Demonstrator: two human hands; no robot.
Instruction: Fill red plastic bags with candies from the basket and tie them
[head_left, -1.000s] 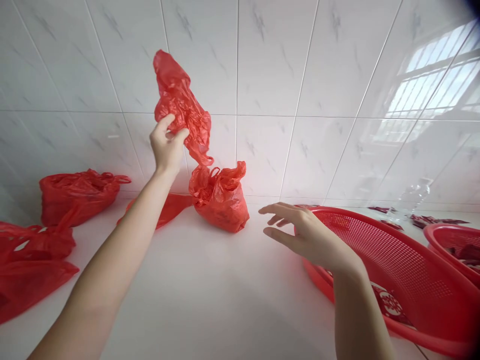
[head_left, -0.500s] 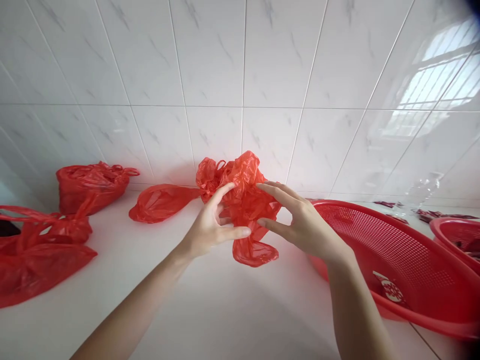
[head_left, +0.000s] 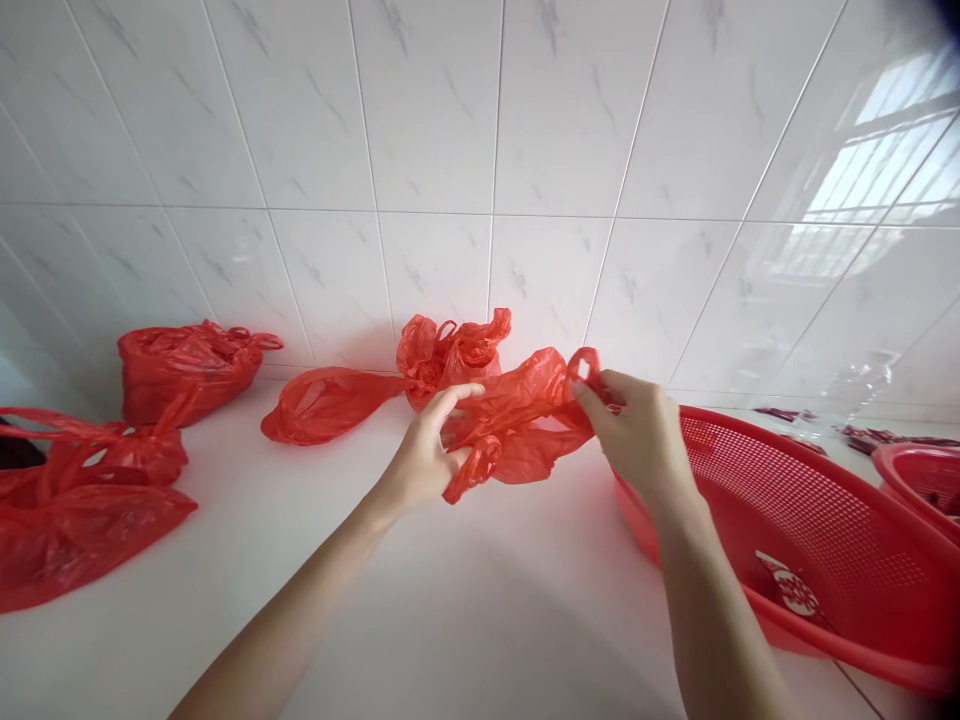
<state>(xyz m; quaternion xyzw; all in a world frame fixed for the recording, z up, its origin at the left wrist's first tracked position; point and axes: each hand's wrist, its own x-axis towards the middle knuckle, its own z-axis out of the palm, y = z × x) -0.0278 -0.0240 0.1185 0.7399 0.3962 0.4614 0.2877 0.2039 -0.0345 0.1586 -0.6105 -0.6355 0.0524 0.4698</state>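
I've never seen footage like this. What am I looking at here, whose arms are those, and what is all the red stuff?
The camera sits on a person's head, looking down at their own bare arms. The left hand and right hand stretch a crumpled red plastic bag between them above a white counter. Behind it, by the tiled wall, sits a knotted red bag; more red bags lie at the left. A red mesh basket stands at the right.
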